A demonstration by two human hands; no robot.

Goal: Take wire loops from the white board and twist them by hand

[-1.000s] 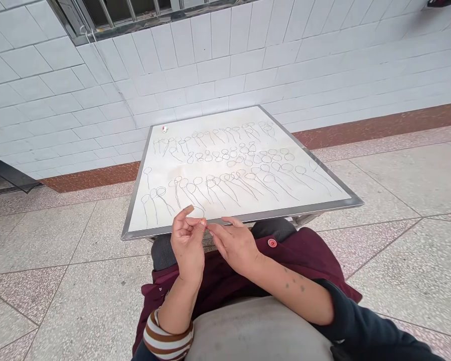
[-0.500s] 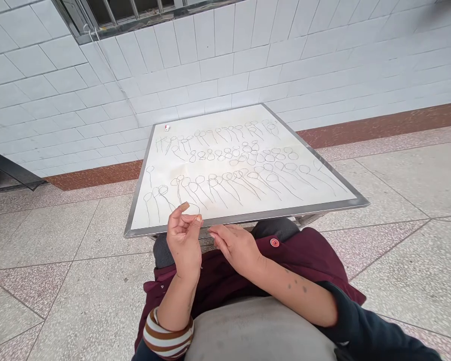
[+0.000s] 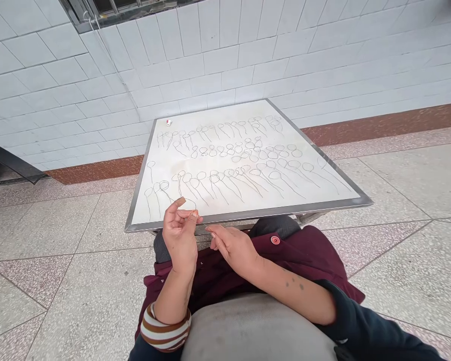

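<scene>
My left hand is raised at the near edge of the table, thumb and a finger pinching a thin dark wire, part of which curves up above the fingertips. Just to the right and slightly lower, my right hand has its thumb and fingertips pressed together. A faint line of the wire seems to run between the two hands, though it is too fine to follow fully. Beyond them, the white tabletop carries rows of thin wires bent into loops with tails, and a middle row of doubled loops.
A grey metal rim borders the table. At its far left corner lies a small red-and-white item. White tiled wall stands behind, with a barred window and a hanging cord. Speckled floor surrounds the table.
Both hands have shifted only slightly, with a little more space between their fingertips. The view has tilted a bit. The wires on the table lie as before.
</scene>
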